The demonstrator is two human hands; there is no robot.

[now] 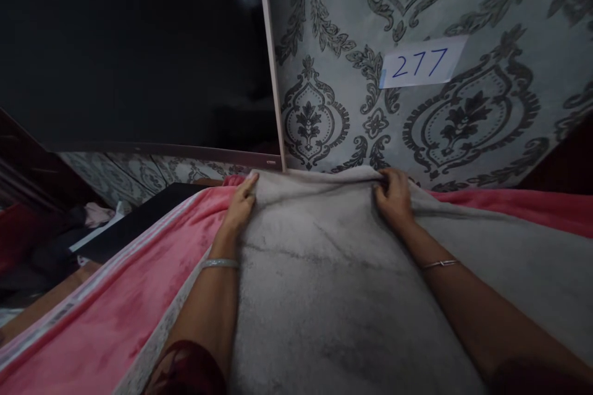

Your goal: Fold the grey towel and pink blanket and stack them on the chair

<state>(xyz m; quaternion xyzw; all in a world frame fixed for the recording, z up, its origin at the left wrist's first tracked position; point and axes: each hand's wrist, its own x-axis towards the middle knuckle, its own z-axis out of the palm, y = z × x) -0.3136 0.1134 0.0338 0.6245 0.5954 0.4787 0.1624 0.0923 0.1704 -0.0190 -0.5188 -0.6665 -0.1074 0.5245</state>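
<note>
We are pinching the far edge of the grey blanket (pixel 333 284) with our right hand (pixel 393 196), fingers curled into its fold, while our left hand (pixel 241 205) is lying flat, fingers extended, on the same edge. It is lying over a pink blanket (pixel 115 308) beside the patterned wall (pixel 486 0).

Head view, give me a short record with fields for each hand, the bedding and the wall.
left hand: flat on the grey blanket, fingers at its far edge
right hand: pinching that far edge
under it: pink blanket
wall: patterned wallpaper, paper label reading 277
wrists: a bangle on each
</note>
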